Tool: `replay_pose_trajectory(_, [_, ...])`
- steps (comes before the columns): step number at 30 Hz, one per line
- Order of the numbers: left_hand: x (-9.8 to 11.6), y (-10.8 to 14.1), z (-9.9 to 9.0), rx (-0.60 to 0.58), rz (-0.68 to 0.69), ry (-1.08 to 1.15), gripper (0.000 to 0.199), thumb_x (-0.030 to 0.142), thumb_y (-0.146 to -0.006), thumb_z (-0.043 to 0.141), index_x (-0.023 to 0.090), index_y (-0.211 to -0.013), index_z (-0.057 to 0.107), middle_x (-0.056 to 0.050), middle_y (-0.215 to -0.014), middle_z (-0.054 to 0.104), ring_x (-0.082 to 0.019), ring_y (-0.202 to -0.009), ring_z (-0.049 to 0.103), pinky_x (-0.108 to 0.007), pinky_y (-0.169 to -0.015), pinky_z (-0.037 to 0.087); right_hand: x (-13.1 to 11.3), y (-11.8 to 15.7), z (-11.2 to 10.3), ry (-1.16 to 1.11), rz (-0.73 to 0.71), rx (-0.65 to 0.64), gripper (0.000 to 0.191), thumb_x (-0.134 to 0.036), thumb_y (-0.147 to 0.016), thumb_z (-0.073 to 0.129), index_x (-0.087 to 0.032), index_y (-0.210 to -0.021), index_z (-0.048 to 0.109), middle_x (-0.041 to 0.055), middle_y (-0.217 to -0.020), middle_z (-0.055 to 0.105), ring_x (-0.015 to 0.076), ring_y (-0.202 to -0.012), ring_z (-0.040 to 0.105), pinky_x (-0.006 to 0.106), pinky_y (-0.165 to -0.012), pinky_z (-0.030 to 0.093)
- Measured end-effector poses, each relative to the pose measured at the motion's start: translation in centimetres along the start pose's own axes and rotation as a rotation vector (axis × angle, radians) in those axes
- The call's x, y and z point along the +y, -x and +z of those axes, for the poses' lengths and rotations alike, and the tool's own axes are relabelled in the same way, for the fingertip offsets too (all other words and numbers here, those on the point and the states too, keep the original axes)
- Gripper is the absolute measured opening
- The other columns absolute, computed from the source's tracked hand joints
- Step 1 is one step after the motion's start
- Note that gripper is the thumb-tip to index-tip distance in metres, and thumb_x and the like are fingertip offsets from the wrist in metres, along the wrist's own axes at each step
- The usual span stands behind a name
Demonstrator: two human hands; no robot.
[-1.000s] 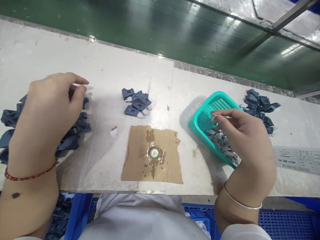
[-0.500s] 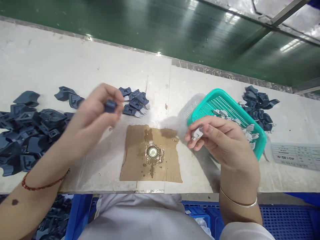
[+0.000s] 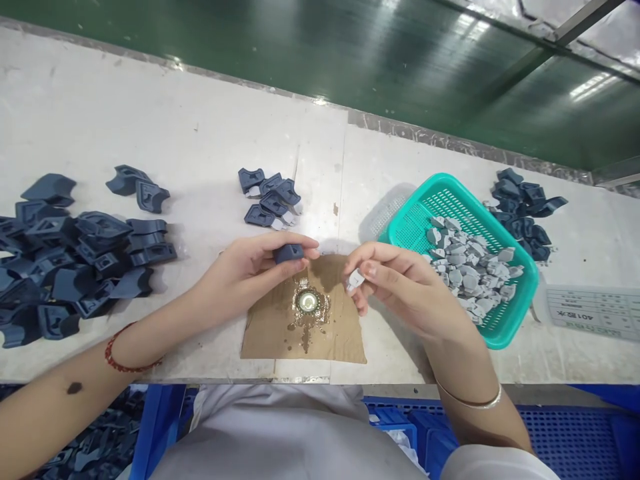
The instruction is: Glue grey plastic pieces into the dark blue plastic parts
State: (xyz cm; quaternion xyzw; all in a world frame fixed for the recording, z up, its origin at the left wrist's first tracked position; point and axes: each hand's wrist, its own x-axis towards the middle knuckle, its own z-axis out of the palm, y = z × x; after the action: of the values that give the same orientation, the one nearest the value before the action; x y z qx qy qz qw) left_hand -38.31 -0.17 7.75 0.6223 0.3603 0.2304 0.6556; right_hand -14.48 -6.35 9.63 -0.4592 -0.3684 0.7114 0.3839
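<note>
My left hand [image 3: 250, 270] is closed round a dark blue part [image 3: 289, 253], held above the upper left of the brown cardboard [image 3: 260, 333]. Between the fingertips of my right hand [image 3: 400, 283] is a small light grey piece [image 3: 355, 280], over the cardboard's upper right edge. The two held pieces are apart. A round metal cap [image 3: 307, 303] with wet spots around it lies on the cardboard between and below my hands. Beyond my left hand sits a small group of blue parts [image 3: 273, 203], some with light grey pieces attached.
A green basket [image 3: 527, 293] of light grey pieces stands right of my right hand. Dark blue parts [image 3: 75, 283] are heaped at the left, with more [image 3: 525, 200] behind the basket. A printed label sheet [image 3: 595, 312] lies far right. Blue crates show below the table edge.
My left hand has moved right and down with the blue part to the cardboard. My right hand has moved left with the grey piece, uncovering the basket's contents.
</note>
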Motion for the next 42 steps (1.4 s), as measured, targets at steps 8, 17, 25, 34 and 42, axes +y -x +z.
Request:
replay_pose_trajectory(8, [-0.3, -0.1, 0.4, 0.024, -0.036, 0.099, 0.025, 0.023, -0.097, 0.065, 0.018, -0.121, 0.058, -0.008, -0.115, 0.076, -0.012, -0.076, 0.075, -0.021, -0.064, 0.060, 0.7, -0.3, 0.0, 0.048, -0.012, 0.012, 0.018, -0.036, -0.092, 0.078, -0.019, -0.099, 0.079, 0.0021, -0.082, 0.077, 0.0115, -0.070, 0.073, 0.023, -0.070, 0.062])
replay_pose_trajectory(17, [-0.7, 0.0, 0.5, 0.047, 0.023, 0.056, 0.016, 0.025, -0.092, 0.073, 0.019, -0.106, 0.068, -0.008, -0.128, 0.071, -0.018, -0.100, 0.076, -0.028, -0.082, 0.065, 0.8, -0.3, 1.1, 0.246, -0.172, 0.126, 0.018, -0.021, -0.081, 0.086, -0.022, -0.096, 0.078, 0.0011, -0.085, 0.077, 0.0120, -0.075, 0.072, 0.023, -0.069, 0.062])
replay_pose_trajectory(25, [-0.6, -0.2, 0.4, 0.098, 0.013, 0.095, 0.021, 0.025, -0.090, 0.075, 0.019, -0.110, 0.071, -0.003, -0.105, 0.077, -0.017, -0.092, 0.076, -0.028, -0.085, 0.064, 1.3, 0.1, 1.2, 0.714, -0.347, 0.025, 0.017, -0.019, -0.095, 0.072, -0.023, -0.110, 0.079, 0.0057, -0.107, 0.080, 0.0180, -0.093, 0.075, 0.030, -0.077, 0.063])
replay_pose_trajectory(34, [-0.4, -0.3, 0.2, 0.134, -0.019, 0.127, 0.019, 0.025, -0.093, 0.069, 0.019, -0.110, 0.073, -0.004, -0.104, 0.077, -0.015, -0.085, 0.074, -0.023, -0.070, 0.062, 1.3, 0.1, 1.3, 0.981, -0.534, -0.156, 0.015, -0.019, -0.102, 0.061, -0.020, -0.109, 0.074, 0.0092, -0.107, 0.076, 0.0209, -0.105, 0.072, 0.037, -0.094, 0.061])
replay_pose_trajectory(42, [-0.2, -0.5, 0.1, 0.132, -0.039, 0.201, 0.013, 0.019, -0.096, 0.061, 0.018, -0.107, 0.067, -0.004, -0.099, 0.075, -0.012, -0.073, 0.069, -0.023, -0.062, 0.056, 1.3, 0.1, 1.0, 1.062, -0.543, -0.224, 0.019, -0.018, -0.105, 0.055, -0.020, -0.112, 0.072, 0.0095, -0.110, 0.075, 0.0210, -0.109, 0.070, 0.038, -0.097, 0.059])
